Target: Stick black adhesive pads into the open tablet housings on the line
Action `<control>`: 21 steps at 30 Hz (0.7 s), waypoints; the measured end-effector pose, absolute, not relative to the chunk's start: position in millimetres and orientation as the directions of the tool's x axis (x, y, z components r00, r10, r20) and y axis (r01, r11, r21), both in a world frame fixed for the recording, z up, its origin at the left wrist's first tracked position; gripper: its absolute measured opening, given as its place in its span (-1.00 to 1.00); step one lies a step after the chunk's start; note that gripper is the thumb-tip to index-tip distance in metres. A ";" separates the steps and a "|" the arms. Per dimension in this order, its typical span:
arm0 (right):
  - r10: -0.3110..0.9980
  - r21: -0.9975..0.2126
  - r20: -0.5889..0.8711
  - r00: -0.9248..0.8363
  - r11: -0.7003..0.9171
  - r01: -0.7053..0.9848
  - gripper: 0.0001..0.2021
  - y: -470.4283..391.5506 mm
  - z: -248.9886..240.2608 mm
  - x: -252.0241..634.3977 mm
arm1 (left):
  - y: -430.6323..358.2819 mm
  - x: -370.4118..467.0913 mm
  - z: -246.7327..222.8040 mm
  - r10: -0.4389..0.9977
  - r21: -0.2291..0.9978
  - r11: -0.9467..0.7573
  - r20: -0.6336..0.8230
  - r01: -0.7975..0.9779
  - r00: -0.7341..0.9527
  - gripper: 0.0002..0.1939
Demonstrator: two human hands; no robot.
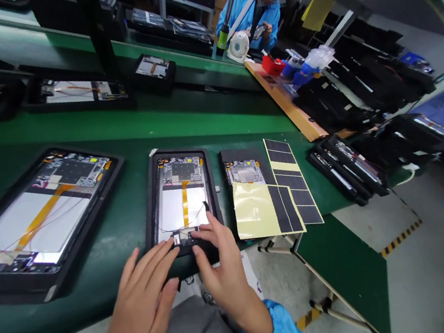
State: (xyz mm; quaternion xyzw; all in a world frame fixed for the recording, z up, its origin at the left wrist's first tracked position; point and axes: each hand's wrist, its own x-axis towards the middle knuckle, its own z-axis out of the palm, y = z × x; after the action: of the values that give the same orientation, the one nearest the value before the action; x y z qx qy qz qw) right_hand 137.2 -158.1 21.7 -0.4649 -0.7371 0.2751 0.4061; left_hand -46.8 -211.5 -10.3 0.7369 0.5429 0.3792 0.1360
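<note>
An opened tablet lies in a black frame at the centre, its circuit board at the far end and an orange ribbon down the middle. My left hand rests at its near left corner, fingers stretched out and holding nothing. At the near right corner is my right hand, fingers apart, the index fingertip by a small black piece near the right edge; no grip on it shows. Right of this tablet, yellow sheets with black stickers partly cover another opened device. A larger-looking opened tablet lies to the left.
More opened devices stand on the raised green shelf behind. A strip of black stickers lies at the right, with black device parts beyond. A person in blue works across the bench near a small white fan.
</note>
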 end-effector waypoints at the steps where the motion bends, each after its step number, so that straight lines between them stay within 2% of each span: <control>1: 0.901 -0.770 0.343 -0.265 0.431 0.470 -0.21 -155.5 21.9 135.2 | -211.9 -45.3 -9.3 0.912 0.630 -0.362 0.393 0.687 0.120 -0.54; 6: 0.848 -0.727 0.359 -0.390 0.516 0.453 -0.18 -141.5 20.6 124.6 | -218.7 -42.2 -7.1 0.956 0.792 -0.263 0.292 0.551 0.037 -0.60; 11: 0.806 -0.754 0.410 -0.426 0.563 0.340 -0.26 -134.0 10.6 119.4 | -225.2 -39.4 -1.3 0.986 0.970 -0.003 0.044 0.244 -0.164 -0.71; 15: 0.881 -0.836 0.345 -0.325 0.445 0.320 -0.36 -138.0 12.7 116.3 | -222.1 -35.8 7.0 0.963 0.999 0.035 -0.023 0.039 -0.270 -0.75; 18: 0.918 -0.895 0.340 -0.203 0.382 0.232 -0.39 -144.3 21.5 114.2 | -217.9 -30.9 11.7 0.967 0.989 0.095 -0.119 -0.115 -0.225 -0.66; 21: 0.944 -0.953 0.260 -0.202 0.285 0.105 -0.43 -145.1 29.3 117.3 | -210.3 -24.8 19.5 0.955 0.935 0.135 -0.211 -0.328 -0.207 -0.64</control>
State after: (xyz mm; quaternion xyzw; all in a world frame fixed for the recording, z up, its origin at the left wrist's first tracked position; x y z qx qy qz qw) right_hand 117.3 -145.1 29.3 -0.4093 -0.6410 0.4360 0.4811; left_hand -24.8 -210.3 19.5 0.3051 0.5138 0.5825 0.5510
